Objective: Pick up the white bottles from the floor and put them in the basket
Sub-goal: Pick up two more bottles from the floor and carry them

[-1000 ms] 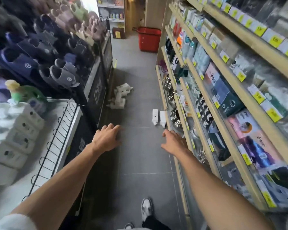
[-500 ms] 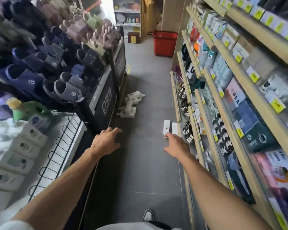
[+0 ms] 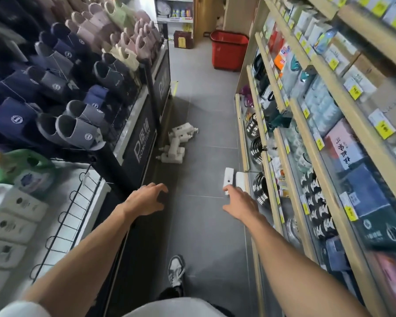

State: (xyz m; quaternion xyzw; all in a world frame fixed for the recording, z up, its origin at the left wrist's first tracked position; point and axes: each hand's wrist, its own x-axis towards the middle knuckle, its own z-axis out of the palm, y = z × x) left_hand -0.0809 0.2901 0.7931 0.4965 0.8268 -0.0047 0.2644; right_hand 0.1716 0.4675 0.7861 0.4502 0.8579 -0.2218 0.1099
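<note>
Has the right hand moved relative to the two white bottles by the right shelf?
Yes. The right hand went forward: floor showed between it and the two white bottles before; now it overlaps their near end.

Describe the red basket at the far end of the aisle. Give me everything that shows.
The red basket looks like moulded plastic, a deep boxy tub with a thicker rim round its open top and faint vertical ribbing on its walls. It stands upright on the grey tiled floor at the far end of the aisle, close beside the end of the right-hand shelving. Whether it touches the shelving cannot be told. Its inside is shadowed and no contents can be made out.
</note>
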